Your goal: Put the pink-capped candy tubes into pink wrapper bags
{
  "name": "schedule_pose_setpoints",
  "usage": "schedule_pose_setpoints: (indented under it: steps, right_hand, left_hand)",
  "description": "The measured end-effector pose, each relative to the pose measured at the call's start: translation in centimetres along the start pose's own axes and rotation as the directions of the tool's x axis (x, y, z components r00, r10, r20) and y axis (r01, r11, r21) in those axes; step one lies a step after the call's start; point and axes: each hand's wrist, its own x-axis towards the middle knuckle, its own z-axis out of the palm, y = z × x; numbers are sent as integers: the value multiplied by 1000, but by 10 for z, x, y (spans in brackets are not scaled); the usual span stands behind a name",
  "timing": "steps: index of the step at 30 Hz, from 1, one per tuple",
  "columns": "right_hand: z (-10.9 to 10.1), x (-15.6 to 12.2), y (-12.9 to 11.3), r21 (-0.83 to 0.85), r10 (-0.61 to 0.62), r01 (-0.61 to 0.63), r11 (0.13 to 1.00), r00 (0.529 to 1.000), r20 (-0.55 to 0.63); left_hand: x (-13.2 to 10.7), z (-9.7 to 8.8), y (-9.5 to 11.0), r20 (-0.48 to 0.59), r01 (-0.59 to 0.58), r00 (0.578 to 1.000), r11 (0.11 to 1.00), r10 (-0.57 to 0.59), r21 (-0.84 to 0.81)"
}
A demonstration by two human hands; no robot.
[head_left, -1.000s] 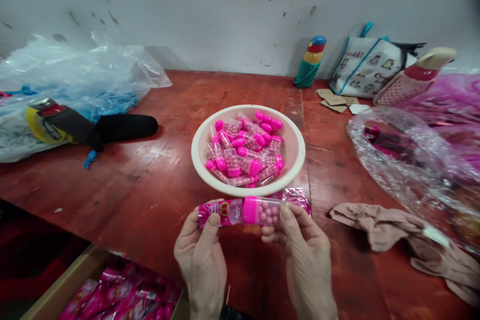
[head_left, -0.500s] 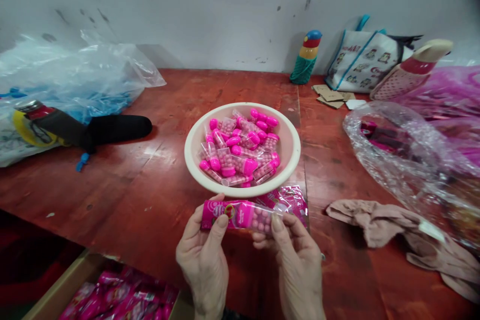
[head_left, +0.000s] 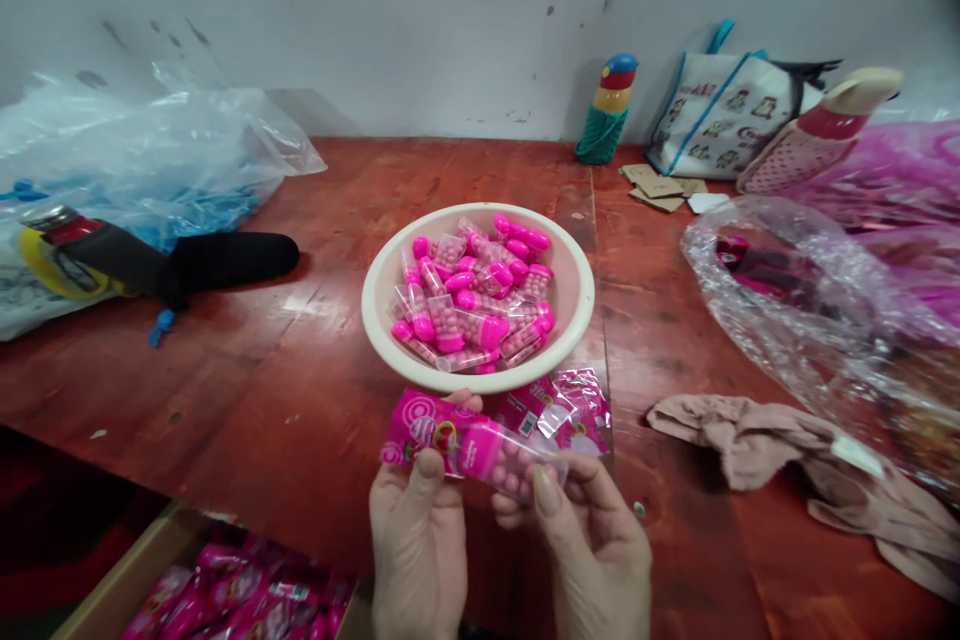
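While both hands meet over the front of the table (head_left: 315,360), the person's left hand (head_left: 418,545) has its grip closed on a printed pink wrapper (head_left: 420,423), thumb on top and fingers beneath. The right hand (head_left: 596,550) has its grip pinched on the clear end of a pink-capped tube (head_left: 514,470) filled with small pink balls. Wrapper and tube form one line between the hands, slanting down toward the right, with the pink cap at the wrapper's right end; how far the film covers the tube is hard to tell.

Just beyond the hands sits a cream bowl (head_left: 375,320), heaped with similar tubes (head_left: 476,328) lying at all angles. Beside its near right edge, flat pink wrappers (head_left: 574,410) lie on the table, close to the right hand. At lower left, a cardboard box (head_left: 120,565) holds a pile of glossy pink packets (head_left: 240,585).

Farther off on the left are a clear plastic bag (head_left: 232,135) with blue contents and a long black pouch (head_left: 236,258). Over on the right lies a crumpled dusty-pink cloth (head_left: 757,445). Near the wall (head_left: 360,20) stand a blue-capped bottle (head_left: 602,125) in a green net sleeve and a white tote bag (head_left: 694,125) with blue trim.
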Motion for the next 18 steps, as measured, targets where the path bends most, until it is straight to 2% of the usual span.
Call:
schedule_pose_setpoints:
  steps: [4,6,11,14,18]
  right_hand:
    - [1,-6,7,24,-79,79,997,997,-7]
    - [1,-8,11,21,-117,117,993,993,1]
    - [0,-14,19,-32,-180,181,983,984,10]
    - [0,-14,18,-40,-131,131,991,991,2]
    - [0,-12,14,-23,-30,30,999,999,-10]
  left_hand:
    - [-6,0,1,31,209,977,977,-210,33]
    - [-7,1,3,15,257,966,966,-257,35]
    - [-4,-1,6,12,219,976,976,-219,13]
    - [-5,-3,3,24,195,980,980,-196,25]
    - [-8,-5,-4,17,260,965,963,-262,71]
